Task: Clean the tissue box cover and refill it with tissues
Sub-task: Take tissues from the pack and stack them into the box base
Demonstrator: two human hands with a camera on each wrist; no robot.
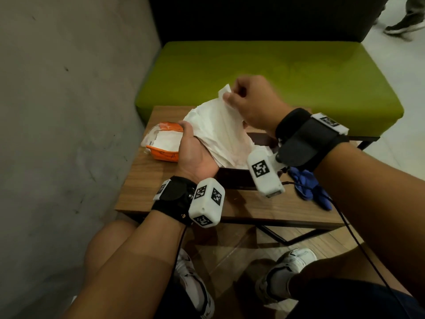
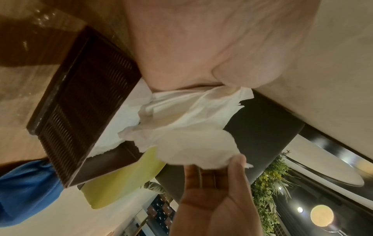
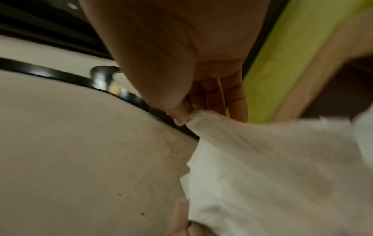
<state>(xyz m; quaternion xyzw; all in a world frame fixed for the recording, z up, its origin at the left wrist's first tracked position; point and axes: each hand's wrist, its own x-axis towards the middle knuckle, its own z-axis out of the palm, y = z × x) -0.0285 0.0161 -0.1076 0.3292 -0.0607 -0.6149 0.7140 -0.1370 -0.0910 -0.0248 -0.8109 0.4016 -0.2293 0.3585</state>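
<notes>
A grey concrete wall (image 1: pixel 69 100) runs along the left side. A bench with a green seat cushion (image 1: pixel 276 81) and a dark backrest (image 1: pixel 253 17) stands against it. A wooden side table (image 1: pixel 147 187) on a black metal frame touches the cushion's front edge. The floor (image 1: pixel 232 249) is wood-patterned near the table and pale at far right. Round lamps (image 2: pixel 322 215) and foliage (image 2: pixel 270 183) show in the left wrist view.

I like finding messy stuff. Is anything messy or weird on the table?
Yes. The tissues are a loose, crumpled bunch held up between both hands instead of a neat stack, and the orange tissue pack lies torn open on the table.
</notes>
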